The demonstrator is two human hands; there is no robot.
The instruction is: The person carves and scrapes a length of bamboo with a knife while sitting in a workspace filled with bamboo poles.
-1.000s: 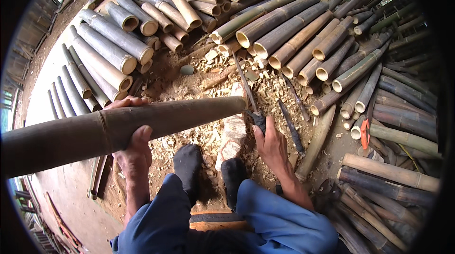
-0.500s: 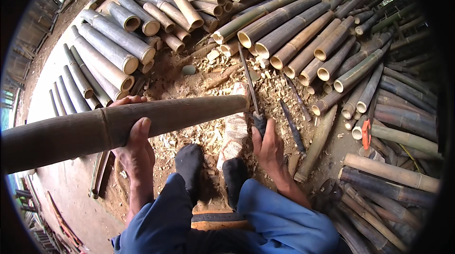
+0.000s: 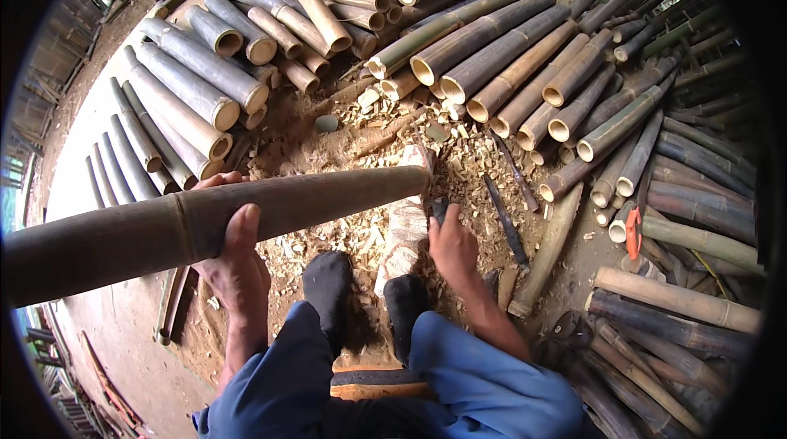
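My left hand point(image 3: 234, 263) is wrapped round a thick dark bamboo pole point(image 3: 303, 205) from below, by its node ring. The pole runs in from the left edge, its far end over a pale chopped log point(image 3: 407, 230). My right hand point(image 3: 452, 244) grips the dark handle of a long knife point(image 3: 440, 208) just past the pole's cut end. The blade is hard to make out, blurred or hidden at that end. Under the pole, my feet in dark socks point(image 3: 328, 291) rest beside the log.
Pale wood chips point(image 3: 352, 234) cover the earth floor. Right of my right hand lie a second dark blade point(image 3: 506, 222) and a loose bamboo piece point(image 3: 549, 250). Stacked bamboo tubes point(image 3: 492, 70) curve round the front and right. An orange-handled tool point(image 3: 633, 232) rests among the right-hand tubes.
My right hand has moved slightly left and the knife has swung down, from pointing up and away to the pole's end. The pole and left hand stay nearly still.
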